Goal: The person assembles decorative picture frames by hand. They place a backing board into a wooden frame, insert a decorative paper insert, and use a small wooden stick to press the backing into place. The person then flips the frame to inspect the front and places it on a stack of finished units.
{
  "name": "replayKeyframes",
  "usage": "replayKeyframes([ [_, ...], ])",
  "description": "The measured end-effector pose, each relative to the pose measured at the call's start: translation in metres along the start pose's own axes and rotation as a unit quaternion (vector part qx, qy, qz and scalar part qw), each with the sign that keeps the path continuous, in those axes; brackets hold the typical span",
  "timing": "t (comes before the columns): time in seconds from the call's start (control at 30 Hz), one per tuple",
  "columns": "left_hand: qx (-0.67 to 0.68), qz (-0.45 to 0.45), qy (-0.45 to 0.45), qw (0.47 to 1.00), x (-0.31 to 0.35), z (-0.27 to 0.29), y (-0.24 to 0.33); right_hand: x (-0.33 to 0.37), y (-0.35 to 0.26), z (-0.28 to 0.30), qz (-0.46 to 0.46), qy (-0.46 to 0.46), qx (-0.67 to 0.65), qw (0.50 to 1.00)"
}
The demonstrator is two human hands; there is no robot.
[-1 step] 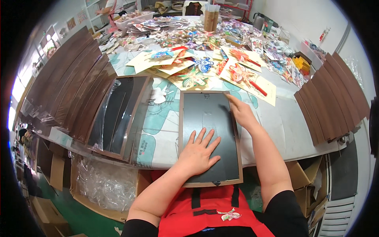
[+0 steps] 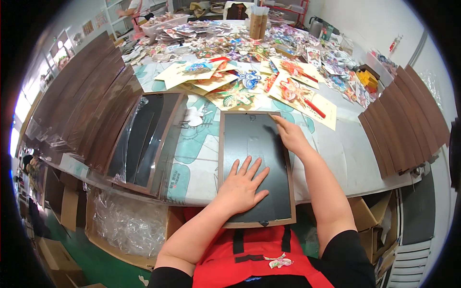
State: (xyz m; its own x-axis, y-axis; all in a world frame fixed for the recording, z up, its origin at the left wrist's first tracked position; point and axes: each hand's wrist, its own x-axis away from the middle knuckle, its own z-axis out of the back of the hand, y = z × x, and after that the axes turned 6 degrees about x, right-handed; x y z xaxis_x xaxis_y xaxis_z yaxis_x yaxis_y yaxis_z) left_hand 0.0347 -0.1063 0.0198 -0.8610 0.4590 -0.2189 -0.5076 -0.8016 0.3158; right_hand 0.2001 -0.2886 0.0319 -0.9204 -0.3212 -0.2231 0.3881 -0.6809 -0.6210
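Note:
A picture frame [image 2: 256,182] lies back side up at the table's front edge, its brown rim around a dark backing board. My left hand [image 2: 240,189] rests flat on the lower half of that board, fingers spread. At the upper right corner, my right hand [image 2: 290,135] grips the rim with its fingers close together; its thumb is partly hidden. A hanger shows near the frame's top, and a small dark tab at the bottom edge. To the left lies another brown frame [image 2: 144,139] with a dark back, partly under clear plastic film.
Brown frames stand in a row at the left [image 2: 81,101] and another row at the right [image 2: 403,122]. Beyond my frame lie cream cards [image 2: 230,84] with colourful figures. A heap of cut-outs [image 2: 235,45] covers the back. Below, a cardboard box [image 2: 127,225] holds clear plastic.
My right hand has shifted very slightly left along the frame's top corner. The left hand stays flat on the board.

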Motion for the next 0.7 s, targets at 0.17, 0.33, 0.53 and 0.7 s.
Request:
replayKeyframes([
  [0.17, 0.016, 0.003, 0.005, 1.000, 0.001, -0.001, -0.002, -0.038, -0.021, -0.021, -0.013, -0.056, 0.133, 0.989],
  [0.33, 0.025, 0.004, 0.004, 1.000, 0.002, 0.000, -0.002, -0.047, -0.030, -0.044, -0.006, -0.057, 0.158, 0.986],
  [0.53, 0.039, 0.003, 0.008, 0.999, 0.003, 0.000, -0.003, -0.038, -0.043, -0.041, -0.026, -0.083, 0.200, 0.976],
  [0.7, 0.044, 0.001, 0.013, 0.999, 0.003, 0.000, -0.002, -0.019, -0.043, -0.050, 0.056, -0.012, 0.313, 0.948],
])
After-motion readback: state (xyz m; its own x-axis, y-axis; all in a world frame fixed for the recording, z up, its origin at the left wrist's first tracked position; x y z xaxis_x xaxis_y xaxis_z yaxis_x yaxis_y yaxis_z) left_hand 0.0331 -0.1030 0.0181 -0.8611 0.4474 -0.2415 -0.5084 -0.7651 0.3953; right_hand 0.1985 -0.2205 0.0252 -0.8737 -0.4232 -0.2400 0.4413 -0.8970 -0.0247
